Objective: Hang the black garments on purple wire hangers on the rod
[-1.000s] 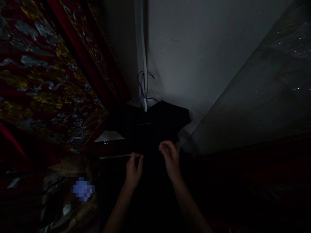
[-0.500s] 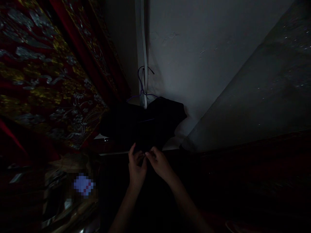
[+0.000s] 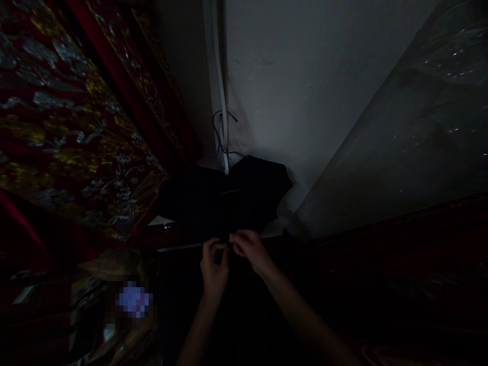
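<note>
A black garment [image 3: 229,198] hangs by a thin purple wire hanger [image 3: 218,140] from a pale upright strip on the wall. In front of its lower part, my left hand [image 3: 214,264] has its fingers curled toward the thumb, apparently pinching the dark cloth. Just to the right, my right hand [image 3: 249,249] is closed in a pinch, its fingertips close to those of the left. The picture is very dark, so any button or small part between the fingers cannot be made out.
Red cloth [image 3: 76,127] with gold and silver decoration fills the left side. Below it lies clutter with a blurred bluish patch [image 3: 133,299]. A pale wall [image 3: 293,76] stands behind, with a shiny translucent sheet [image 3: 419,132] at the right.
My left index finger has come down and curled in toward the thumb. My right hand's fingers have closed more tightly and turned slightly. The view has shifted a little.
</note>
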The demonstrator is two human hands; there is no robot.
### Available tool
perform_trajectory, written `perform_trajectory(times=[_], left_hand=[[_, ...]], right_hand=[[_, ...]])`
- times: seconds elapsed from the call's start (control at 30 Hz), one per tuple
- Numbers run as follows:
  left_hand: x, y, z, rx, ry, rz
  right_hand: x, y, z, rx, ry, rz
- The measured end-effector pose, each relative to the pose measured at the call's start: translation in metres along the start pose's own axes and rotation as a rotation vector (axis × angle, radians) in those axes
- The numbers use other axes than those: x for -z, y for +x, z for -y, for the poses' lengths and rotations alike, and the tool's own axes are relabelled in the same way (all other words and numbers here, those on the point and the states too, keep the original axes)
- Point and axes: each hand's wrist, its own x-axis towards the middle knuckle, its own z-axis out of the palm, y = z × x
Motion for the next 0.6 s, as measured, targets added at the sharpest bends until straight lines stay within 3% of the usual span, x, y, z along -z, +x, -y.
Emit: perform_trajectory(times=[0.23,0.37,0.47,0.6], left_hand=[[0.005,0.017,0.025,-0.091,0.211,0.041],[0.008,0.027,0.019,-0.101,0.282,0.164],[0.012,0.046,-0.016,-0.162,0.253,0.234],[0.011,0.086,-0.095,-0.51,0.257,0.166]], right_hand=[[-0.011,0.029,0.119,0.332,0.091,-0.044],[-0.015,0.028,0.133,0.398,0.072,-0.013],[-0.009,0.021,0.122,0.411,0.024,0.009],[-0.001,0.011,0.123,0.477,-0.104,0.034]])
